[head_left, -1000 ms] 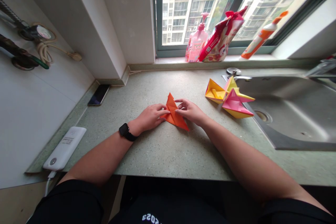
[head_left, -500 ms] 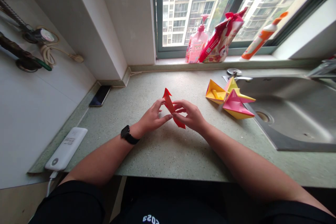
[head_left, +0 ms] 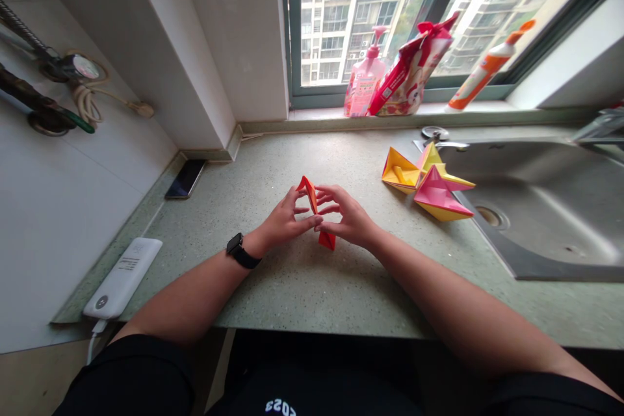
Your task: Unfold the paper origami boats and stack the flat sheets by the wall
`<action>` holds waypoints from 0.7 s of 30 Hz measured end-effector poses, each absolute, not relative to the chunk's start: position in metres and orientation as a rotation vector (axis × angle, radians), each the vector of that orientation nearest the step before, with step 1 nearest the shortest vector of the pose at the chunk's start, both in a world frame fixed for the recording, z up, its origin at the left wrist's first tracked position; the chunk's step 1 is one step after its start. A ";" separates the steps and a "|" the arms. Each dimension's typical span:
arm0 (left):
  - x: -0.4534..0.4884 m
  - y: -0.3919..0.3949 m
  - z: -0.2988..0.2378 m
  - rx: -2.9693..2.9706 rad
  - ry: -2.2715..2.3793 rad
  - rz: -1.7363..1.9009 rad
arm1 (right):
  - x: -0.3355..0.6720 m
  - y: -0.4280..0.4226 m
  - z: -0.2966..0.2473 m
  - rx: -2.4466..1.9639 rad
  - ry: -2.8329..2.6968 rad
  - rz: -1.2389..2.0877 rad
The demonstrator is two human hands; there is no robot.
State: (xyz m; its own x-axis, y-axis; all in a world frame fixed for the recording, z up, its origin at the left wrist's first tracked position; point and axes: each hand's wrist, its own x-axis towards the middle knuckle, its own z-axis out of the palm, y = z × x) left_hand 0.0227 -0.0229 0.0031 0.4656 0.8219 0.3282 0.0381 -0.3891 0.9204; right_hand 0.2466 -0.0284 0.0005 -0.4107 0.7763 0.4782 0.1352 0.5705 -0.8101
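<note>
A piece of folded red origami paper (head_left: 311, 195) is held above the middle of the counter, its upper end pointing toward the window. My left hand (head_left: 288, 216) grips it from the left, thumb and fingers closed on its edge. From the other side my right hand (head_left: 347, 213) pinches the same paper, its thumb meeting the left thumb. One pointed end shows below the thumbs; the middle of the paper is partly hidden by my fingers. Folded yellow and pink paper boats (head_left: 441, 194) sit to the right, beside the sink.
A steel sink (head_left: 560, 201) is set into the counter (head_left: 273, 286) on the right. A phone (head_left: 186, 179) and a white power bank (head_left: 123, 276) lie at left. A pump bottle (head_left: 364, 81), a red bag (head_left: 414, 71) and an orange-white bottle (head_left: 482, 75) stand on the windowsill.
The red paper has turned more upright and its top has opened into a peak. Its lower end has shifted slightly left and toward me. Both hands still hold it.
</note>
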 end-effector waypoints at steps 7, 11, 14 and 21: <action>0.020 -0.021 0.002 1.787 0.753 1.046 | 0.248 -0.031 0.007 -0.767 -1.870 0.909; 0.017 -0.020 0.004 1.786 0.735 1.059 | 0.249 -0.034 0.012 -0.783 -1.873 0.894; 0.017 -0.020 0.005 1.792 0.726 1.076 | 0.251 -0.033 0.013 -0.819 -1.890 0.790; 0.019 -0.022 0.002 1.879 0.675 1.056 | 0.253 -0.027 0.005 -1.072 -2.027 0.534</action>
State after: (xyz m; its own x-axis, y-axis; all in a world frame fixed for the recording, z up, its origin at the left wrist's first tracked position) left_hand 0.0190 -0.0216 0.0024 0.4963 0.7678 0.4052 0.0453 -0.4890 0.8711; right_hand 0.2534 -0.0269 0.0051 -0.3519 0.8295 0.4337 0.5084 0.5584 -0.6555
